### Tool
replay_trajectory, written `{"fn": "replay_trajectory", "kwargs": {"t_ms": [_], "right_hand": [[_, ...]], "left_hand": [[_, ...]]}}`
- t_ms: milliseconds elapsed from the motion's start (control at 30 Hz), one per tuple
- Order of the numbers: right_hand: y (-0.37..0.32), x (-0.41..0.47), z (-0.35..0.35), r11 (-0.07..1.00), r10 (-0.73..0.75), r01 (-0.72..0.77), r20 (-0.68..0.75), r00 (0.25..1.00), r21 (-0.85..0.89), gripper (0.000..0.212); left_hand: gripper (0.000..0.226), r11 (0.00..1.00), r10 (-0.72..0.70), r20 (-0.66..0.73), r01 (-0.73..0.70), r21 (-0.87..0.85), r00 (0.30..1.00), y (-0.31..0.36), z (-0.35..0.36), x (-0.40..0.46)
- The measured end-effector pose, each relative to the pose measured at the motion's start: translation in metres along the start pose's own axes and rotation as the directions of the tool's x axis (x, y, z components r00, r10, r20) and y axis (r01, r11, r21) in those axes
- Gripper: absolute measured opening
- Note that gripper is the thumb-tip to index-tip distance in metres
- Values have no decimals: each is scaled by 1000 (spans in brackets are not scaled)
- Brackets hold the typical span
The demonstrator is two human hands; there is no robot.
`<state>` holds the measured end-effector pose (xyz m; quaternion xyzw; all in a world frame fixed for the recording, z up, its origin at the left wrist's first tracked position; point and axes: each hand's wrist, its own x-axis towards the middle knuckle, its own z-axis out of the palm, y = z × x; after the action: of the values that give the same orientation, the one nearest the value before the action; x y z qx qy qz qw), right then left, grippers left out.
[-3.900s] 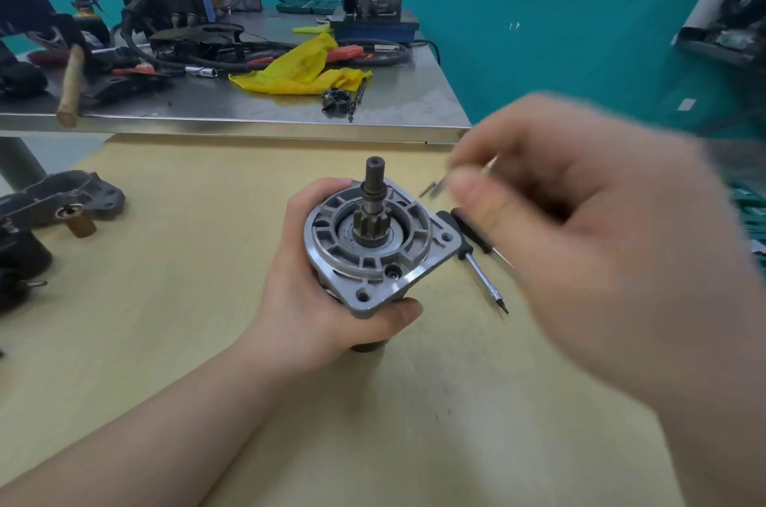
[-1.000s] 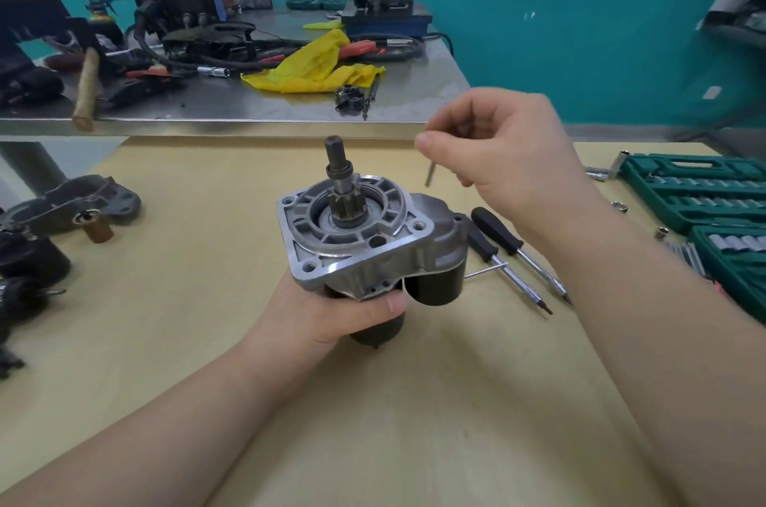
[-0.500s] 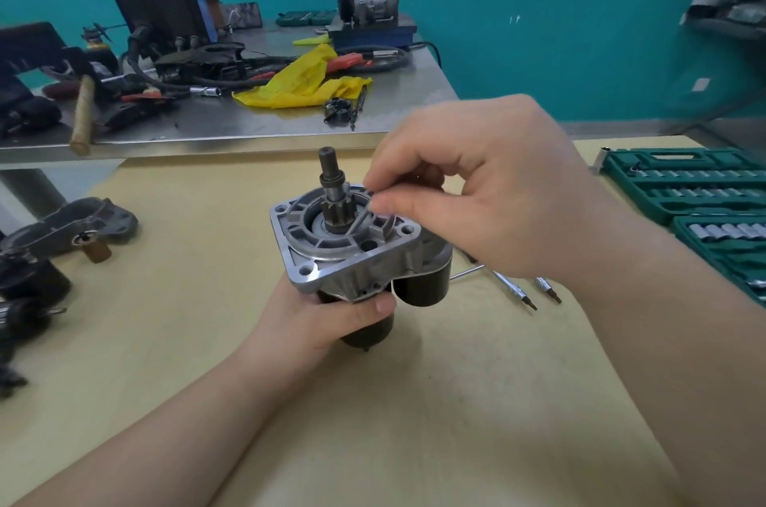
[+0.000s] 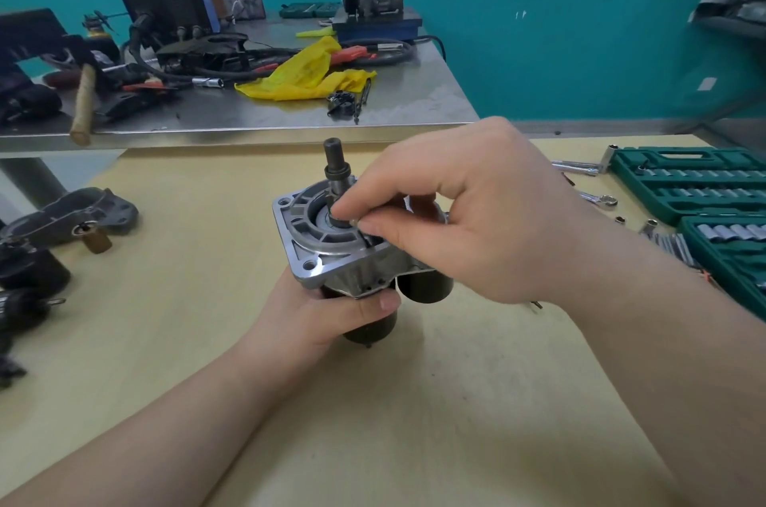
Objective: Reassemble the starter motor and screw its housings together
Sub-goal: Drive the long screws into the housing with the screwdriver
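The starter motor [image 4: 327, 245] stands upright on the yellow table, its silver flanged nose housing facing up and its dark shaft [image 4: 333, 158] with the pinion sticking out of the middle. My left hand [image 4: 327, 311] grips the black body from below and behind, thumb across the front. My right hand [image 4: 464, 216] hovers over the right side of the flange, thumb and forefinger pinched on a small screw [image 4: 353, 221] at the housing face. The screw is mostly hidden by the fingertips.
Green socket sets [image 4: 700, 183] lie at the right with loose sockets and a wrench [image 4: 599, 198] beside them. Dark motor parts [image 4: 70, 216] sit at the left edge. A cluttered steel bench [image 4: 418, 100] with a yellow rag [image 4: 306, 77] stands behind the table.
My right hand came down from above the motor with the small screw and now pinches it at the flange face. The screwdrivers on the table are now hidden behind my right hand.
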<state>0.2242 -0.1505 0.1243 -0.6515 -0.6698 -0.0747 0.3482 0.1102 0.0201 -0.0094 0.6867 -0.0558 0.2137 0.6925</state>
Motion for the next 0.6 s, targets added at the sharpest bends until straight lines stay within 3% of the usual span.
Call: {"fn": "replay_trajectory", "kwargs": {"t_ms": [367,600], "right_hand": [[4,-1,-8,998,59,-59,157,986,-3,6],[2,0,-5,992,46,-21,204,978,-123,17]], "left_hand": [[56,999,11,-28,-12,-31,1000,1,0,0],[51,1000,8,-34,-9,-5,999,-2,-1,0]]}}
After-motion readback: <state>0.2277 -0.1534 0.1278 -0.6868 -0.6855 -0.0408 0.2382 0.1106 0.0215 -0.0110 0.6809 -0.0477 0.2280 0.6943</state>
